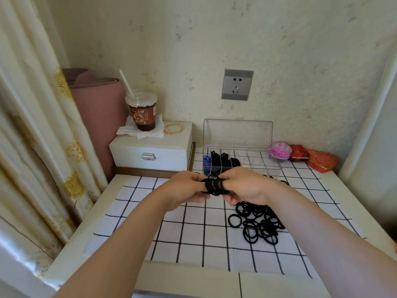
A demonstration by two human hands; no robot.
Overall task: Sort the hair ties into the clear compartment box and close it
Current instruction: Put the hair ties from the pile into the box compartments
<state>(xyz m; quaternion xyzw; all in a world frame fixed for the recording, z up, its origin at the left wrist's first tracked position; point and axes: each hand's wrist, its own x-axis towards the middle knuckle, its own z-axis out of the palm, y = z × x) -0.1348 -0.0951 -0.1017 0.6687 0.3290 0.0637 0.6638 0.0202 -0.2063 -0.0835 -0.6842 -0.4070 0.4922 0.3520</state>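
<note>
A bundle of black hair ties [214, 186] is held between both hands above the checked cloth. My left hand [184, 190] grips its left side and my right hand [245, 188] holds its right side, fingers threaded through the loops. A loose pile of black hair ties [257, 222] lies on the cloth below my right wrist. Behind the hands stands the clear compartment box [266, 166], its lid [237, 134] upright. Blue ties [206, 161] fill its leftmost compartment and black ties [223, 158] the ones beside it; the right compartments look empty.
A white jewellery case [150, 151] at the back left carries a lidded drink cup [142, 110] on a tissue and gold bangles [173, 128]. A pink container [280, 149] and red pouches [311, 159] sit right of the box. A curtain [32, 125] hangs at the left.
</note>
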